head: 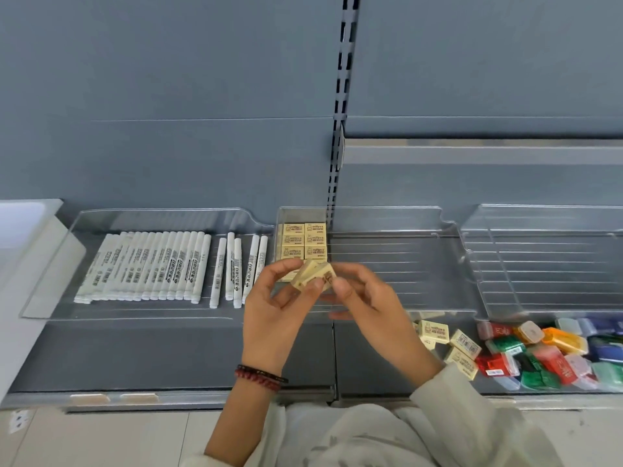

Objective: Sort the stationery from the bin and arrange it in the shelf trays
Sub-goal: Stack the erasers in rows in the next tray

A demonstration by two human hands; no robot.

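- At nine o'clock in my view, a clear left tray (43, 284) lies on the grey shelf. A tight row of white markers (148, 264) sits in it side by side, caps toward me.
- At three o'clock of that row, in the same tray, five loose markers (236, 267) lie parallel with gaps between them.
- The middle tray (387, 264) adjoins it. Cream erasers (305, 242) are packed in two columns in its eleven o'clock corner, and the rest of its floor shows bare ribs.
- The left hand (273, 318), with a dark red bracelet (259, 375) on the wrist, is raised over the tray's front. Its fingers are curled, with thumb and fingertips pinching the held erasers (315, 274).
- I count at least two held erasers, tilted, just at six o'clock of the packed ones. I cannot tell whether they touch the tray.
- The right hand (367, 298) grips the same erasers from three o'clock, thumb in front and fingers curled behind.
- At four o'clock, several spare erasers (451, 345) lie scattered on the shelf.
- Just beside them at three o'clock is a heap of coloured boxes (546, 355) in red, green, orange and clear.
- A right tray (556, 264) stands at twelve o'clock of that heap.
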